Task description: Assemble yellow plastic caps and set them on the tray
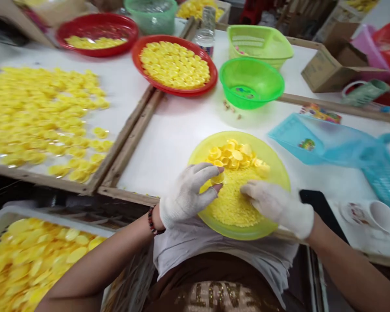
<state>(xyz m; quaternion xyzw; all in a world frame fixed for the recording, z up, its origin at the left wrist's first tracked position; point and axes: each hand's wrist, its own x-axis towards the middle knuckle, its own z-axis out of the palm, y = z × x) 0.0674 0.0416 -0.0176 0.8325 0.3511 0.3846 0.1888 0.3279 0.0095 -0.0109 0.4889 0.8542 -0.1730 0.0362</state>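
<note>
The small round yellow plastic cup (218, 177) sits between the thumb and fingers of the white-gloved left hand (186, 190), a narrow hold that seems meant to leave its middle uncovered. Below this grip lies the round, translucent yellow plastic plate (277, 162), likely there to catch spills. Just beside the grip, the heap of fine yellow granules (235, 216) meets the curled fingers of the white-gloved right hand (276, 203); whether they pinch any, I cannot tell. Beyond the grip, the loose pile of yellow plastic pieces (235, 156) lies within easy reach.
</note>
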